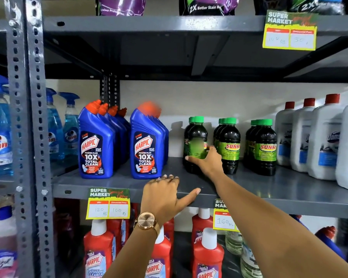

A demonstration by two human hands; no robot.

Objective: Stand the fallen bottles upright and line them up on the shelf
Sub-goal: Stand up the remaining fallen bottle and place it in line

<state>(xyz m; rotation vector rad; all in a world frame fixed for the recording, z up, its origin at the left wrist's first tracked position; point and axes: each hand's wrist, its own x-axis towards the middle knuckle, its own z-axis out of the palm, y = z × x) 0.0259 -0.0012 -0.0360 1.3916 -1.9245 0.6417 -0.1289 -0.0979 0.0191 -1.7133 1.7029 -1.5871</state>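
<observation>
On the grey middle shelf (269, 189) all bottles stand upright in rows. My right hand (207, 163) reaches in and wraps around the green label of the leftmost dark bottle (197, 131), which has a green cap; thumb on its left, fingers on its right. Two more rows of dark green-capped bottles (229, 141) (266, 145) stand to its right. My left hand (161, 195), with a watch on the wrist, rests on the shelf's front edge, fingers on top and thumb along the lip, holding nothing.
Two rows of blue Harpic bottles (147, 145) stand left of the dark ones, white jugs (323, 141) to the right. Blue spray bottles (70, 125) sit behind the steel upright (26, 117). Red bottles (207, 255) fill the shelf below; price tags (108, 205) hang from the edges.
</observation>
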